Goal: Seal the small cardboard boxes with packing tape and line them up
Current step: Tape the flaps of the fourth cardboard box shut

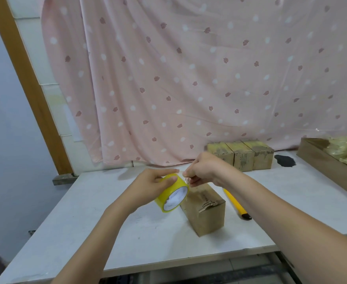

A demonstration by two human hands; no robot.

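At centre frame, the left hand (151,184) is gripping a yellow tape roll (172,193) while the right hand (202,171) is pinching its loose end above a cardboard box (206,212) on the white table (107,232). Three taped boxes (241,155) are lining up at centre right.

A makeshift home packing corner: a pink leaf-print sheet (189,78) hangs as a backdrop behind a plain white desk (107,232), with taped boxes (241,156) lined up and a filler-stuffed carton (328,162).
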